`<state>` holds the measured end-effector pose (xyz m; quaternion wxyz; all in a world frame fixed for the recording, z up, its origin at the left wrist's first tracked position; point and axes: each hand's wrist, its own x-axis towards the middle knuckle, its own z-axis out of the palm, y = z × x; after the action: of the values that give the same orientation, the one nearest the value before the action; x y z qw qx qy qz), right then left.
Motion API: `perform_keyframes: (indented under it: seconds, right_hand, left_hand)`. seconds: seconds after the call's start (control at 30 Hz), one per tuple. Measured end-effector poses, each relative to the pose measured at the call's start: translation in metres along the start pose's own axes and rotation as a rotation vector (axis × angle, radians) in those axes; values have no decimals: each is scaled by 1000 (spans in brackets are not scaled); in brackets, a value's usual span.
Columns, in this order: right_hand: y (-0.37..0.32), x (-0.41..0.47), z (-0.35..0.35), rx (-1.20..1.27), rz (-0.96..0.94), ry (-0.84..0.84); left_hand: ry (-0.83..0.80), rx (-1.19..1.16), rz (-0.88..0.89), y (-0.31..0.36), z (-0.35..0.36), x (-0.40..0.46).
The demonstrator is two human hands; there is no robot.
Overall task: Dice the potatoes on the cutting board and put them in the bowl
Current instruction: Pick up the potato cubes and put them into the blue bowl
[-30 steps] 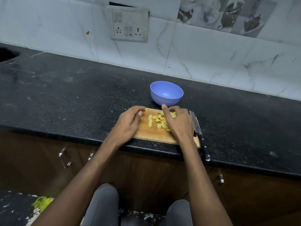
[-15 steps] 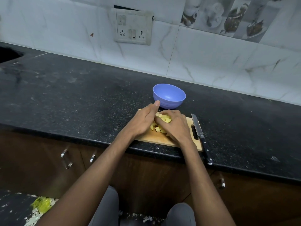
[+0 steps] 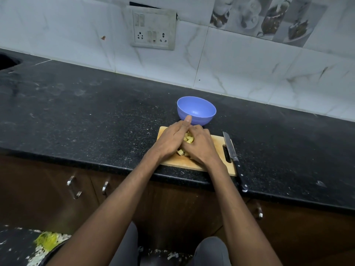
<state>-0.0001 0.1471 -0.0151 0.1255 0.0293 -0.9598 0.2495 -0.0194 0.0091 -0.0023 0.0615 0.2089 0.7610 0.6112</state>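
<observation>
Hands: left hand (image 3: 171,140) and right hand (image 3: 199,145) cupped together around the potato cubes (image 3: 188,140).
Potato: mid cutting board (image 3: 180,162).
Bowl (image 3: 196,110): empty, at 12 o'clock.
Knife (image 3: 231,150): at 3 o'clock, board's edge.

We see a pale wooden cutting board (image 3: 172,162), a smooth matt plastic bowl (image 3: 199,107), a speckled stone desk (image 3: 96,116) and a shiny metal knife (image 3: 229,145).
</observation>
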Motion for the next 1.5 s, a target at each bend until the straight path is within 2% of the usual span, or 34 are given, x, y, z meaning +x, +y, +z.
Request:
perform_keyframes:
  seconds: [0.2,0.4,0.5,0.8,0.97,1.23,1.4,1.5]
  right_hand:
    - [1,6,5,20,-34,59]
    - [-4,10,6,-83,-72,170]
    - [-4,11,5,-24,-79,205]
    - [-7,11,1,137,105,365]
    - [-5,12,-6,365,208,401]
    - [-7,10,-11,646,264,471]
    - [-8,13,-22,805,359,541]
    - [-9,16,-31,1005,458,601]
  left_hand:
    - [-60,-64,-29,-1,-1,6]
    - [-42,-92,-61,1,0,7]
    - [-27,-91,-85,2,1,7]
    - [-29,-126,-62,-2,2,5]
    - [-60,-67,-81,0,1,3]
    - [-55,-43,-78,3,1,-1]
    - [-35,-32,-103,0,0,2]
    - [-23,-15,-107,0,1,2]
